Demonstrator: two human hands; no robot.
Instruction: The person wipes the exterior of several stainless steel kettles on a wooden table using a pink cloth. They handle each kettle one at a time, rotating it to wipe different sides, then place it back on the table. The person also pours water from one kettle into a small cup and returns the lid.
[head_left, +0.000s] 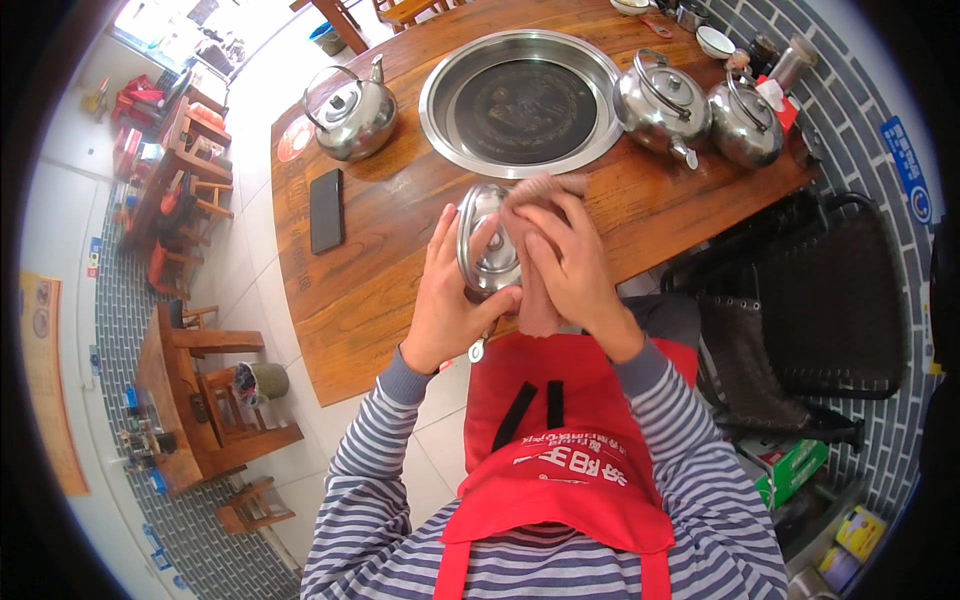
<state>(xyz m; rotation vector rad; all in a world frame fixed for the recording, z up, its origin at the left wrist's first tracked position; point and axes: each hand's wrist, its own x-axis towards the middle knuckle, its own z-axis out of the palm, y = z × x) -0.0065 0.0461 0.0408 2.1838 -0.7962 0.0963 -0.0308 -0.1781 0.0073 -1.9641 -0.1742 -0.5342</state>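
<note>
Close to my body, at the front edge of the wooden table (390, 300), is a shiny metal kettle (491, 259) with a looped handle. My left hand (457, 289) grips it from the left side, thumb and fingers spread around the lid and handle. A brownish-pink cloth (538, 296) is bunched in my right hand (574, 259), which presses it against the kettle's right side. The cloth and both hands hide much of the kettle's body. Its spout tip (477, 350) points toward me below my left hand.
A round metal-rimmed cooktop (427, 124) is set into the table. One metal kettle (356, 116) stands left of it, two more kettles (664, 97) right. A black smartphone (327, 211) lies at left. A black chair (825, 300) stands at right beside the brick-patterned wall.
</note>
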